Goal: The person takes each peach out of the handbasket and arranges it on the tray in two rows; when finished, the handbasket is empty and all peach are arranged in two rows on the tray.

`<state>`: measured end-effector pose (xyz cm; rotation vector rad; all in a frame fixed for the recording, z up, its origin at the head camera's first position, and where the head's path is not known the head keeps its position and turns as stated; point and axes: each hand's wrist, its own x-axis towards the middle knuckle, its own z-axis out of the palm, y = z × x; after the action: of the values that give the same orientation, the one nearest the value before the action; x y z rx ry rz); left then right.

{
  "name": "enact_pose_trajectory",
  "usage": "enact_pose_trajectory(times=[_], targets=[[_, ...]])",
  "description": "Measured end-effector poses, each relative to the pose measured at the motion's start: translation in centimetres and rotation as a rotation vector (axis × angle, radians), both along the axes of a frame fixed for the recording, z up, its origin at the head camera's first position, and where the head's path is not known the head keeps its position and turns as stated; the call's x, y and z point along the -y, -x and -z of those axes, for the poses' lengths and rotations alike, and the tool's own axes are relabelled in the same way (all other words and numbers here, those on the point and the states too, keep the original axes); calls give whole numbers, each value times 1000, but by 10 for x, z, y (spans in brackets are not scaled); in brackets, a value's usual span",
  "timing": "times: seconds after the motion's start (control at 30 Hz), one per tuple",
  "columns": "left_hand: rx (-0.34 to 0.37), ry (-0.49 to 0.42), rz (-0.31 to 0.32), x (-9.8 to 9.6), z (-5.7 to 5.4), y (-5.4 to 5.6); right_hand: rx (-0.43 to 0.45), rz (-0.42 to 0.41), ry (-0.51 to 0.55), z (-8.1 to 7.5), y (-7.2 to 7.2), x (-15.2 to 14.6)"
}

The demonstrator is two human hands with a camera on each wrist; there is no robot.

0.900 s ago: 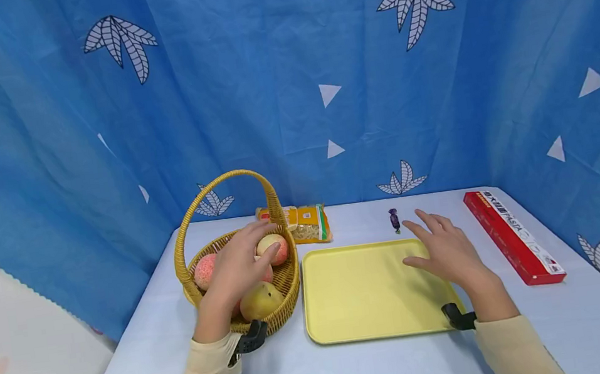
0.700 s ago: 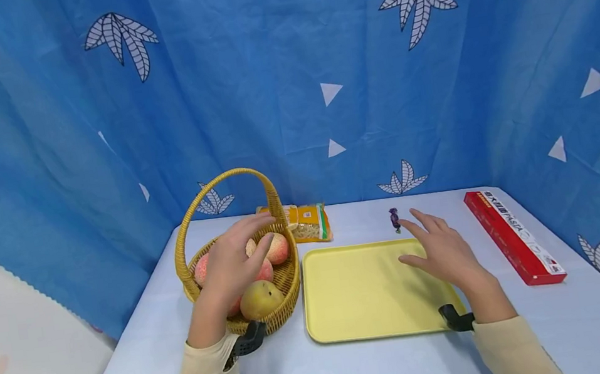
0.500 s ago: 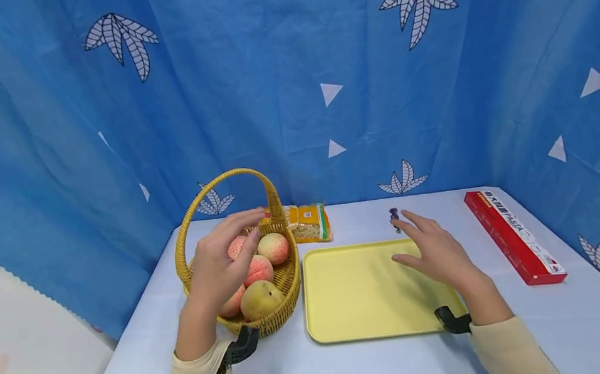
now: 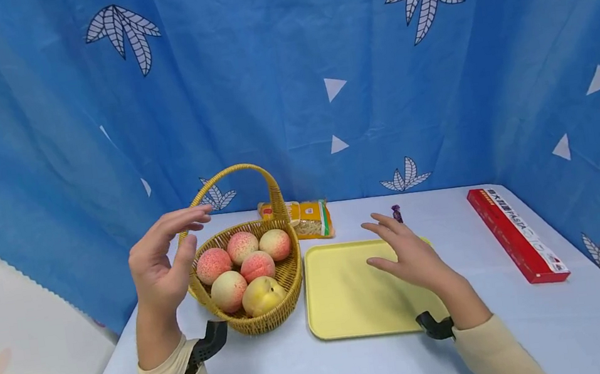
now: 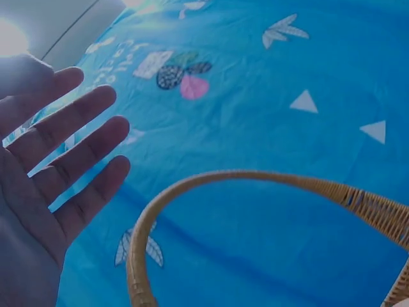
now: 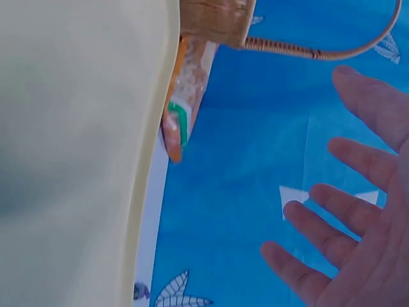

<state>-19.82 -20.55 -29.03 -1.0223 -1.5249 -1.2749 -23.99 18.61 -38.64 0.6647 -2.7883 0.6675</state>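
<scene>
Fingers empty and unfolded, a left hand (image 4: 161,263) partly blocked a basket (image 4: 264,324) of fruit (image 4: 257,265) at center left; a right hand (image 4: 413,255), equally loose, hung over a yellow tray (image 4: 344,307) at lower center, hiding part of a purple candy (image 4: 397,212); a red box (image 4: 517,235) lay far right.

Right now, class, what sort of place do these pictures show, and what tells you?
Probably a staged tabletop set rather than a lived-in kitchen: a printed blue curtain hangs behind a white table, where a basket of fruit stands beside a yellow tray.
</scene>
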Motion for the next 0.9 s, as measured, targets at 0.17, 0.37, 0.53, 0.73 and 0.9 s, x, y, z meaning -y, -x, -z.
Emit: enact_pose_trajectory(times=[0.17, 0.37, 0.53, 0.73, 0.9], targets=[[10, -90, -19, 10, 5, 5, 32, -60, 50, -2, 0, 18], [61, -180, -183, 26, 16, 17, 19, -100, 69, -2, 1, 42], [224, -155, -323, 46, 32, 28, 29, -159, 98, 3, 4, 59], [530, -294, -260, 59, 46, 38, 97, -204, 123, 5, 6, 80], [792, -360, -185, 68, 61, 49, 159, -252, 131, 5, 7, 99]])
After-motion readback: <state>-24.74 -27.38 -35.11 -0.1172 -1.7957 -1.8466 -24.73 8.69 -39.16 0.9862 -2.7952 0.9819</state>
